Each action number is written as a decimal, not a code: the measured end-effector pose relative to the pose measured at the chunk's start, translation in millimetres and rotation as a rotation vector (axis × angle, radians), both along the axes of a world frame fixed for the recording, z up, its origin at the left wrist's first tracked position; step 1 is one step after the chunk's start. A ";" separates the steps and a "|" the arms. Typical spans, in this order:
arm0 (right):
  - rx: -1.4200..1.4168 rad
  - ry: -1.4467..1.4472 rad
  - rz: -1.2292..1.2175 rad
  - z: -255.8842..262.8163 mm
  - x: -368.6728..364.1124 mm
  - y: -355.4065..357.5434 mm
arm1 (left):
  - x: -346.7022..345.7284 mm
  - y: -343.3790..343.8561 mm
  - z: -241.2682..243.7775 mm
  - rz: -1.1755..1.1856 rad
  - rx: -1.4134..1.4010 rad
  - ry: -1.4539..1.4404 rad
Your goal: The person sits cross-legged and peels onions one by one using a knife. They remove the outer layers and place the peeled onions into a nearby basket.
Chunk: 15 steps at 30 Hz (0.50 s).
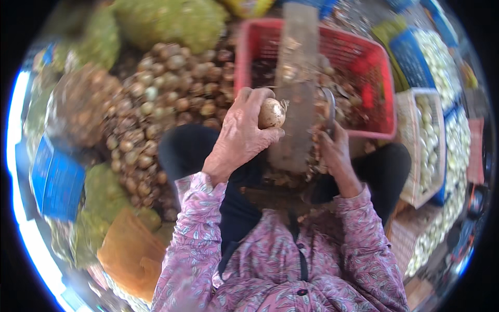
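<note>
My left hand (243, 130) holds an unpeeled onion (272, 113) between thumb and fingers, its dry roots or stem end pointing right. The onion is at the left edge of a wooden board (296, 128), which lies across a red plastic crate (384, 93). On the board's right side, my right hand (337, 150) grips a knife with a curved metal blade (330, 103); its handle is mostly hidden in the fist. Blade and onion are apart. Bits of onion skin lie on the board.
A large heap of unpeeled onions (171, 85) spreads at the left, near full mesh sacks (167, 19) and a blue crate (58, 179). Peeled onions fill a white basket (409, 152) and blue crates (411, 58) at the right. Onion scraps lie inside the red crate.
</note>
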State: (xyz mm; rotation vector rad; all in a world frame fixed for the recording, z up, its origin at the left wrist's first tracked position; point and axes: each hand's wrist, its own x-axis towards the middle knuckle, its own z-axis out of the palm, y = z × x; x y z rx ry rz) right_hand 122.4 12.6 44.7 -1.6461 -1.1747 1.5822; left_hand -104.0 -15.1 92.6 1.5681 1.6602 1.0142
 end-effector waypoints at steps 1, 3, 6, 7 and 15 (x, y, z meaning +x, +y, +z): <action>0.266 -0.161 0.077 1.2 -4.2 -1.3 | 9.2 13.0 -15.5 -0.045 0.044 0.078; 0.185 -0.079 0.212 -19.9 48.3 -19.5 | 78.3 11.4 -65.8 -0.052 -0.030 0.175; 0.226 -0.146 0.285 -26.9 48.8 -25.7 | 93.0 27.8 -86.9 -0.147 0.004 0.259; 0.279 -0.159 0.277 -37.5 46.9 -24.7 | 94.6 30.7 -89.2 -0.132 0.015 0.245; 0.264 -0.134 0.354 -49.6 43.2 -15.5 | 102.4 31.6 -90.5 -0.080 0.009 0.235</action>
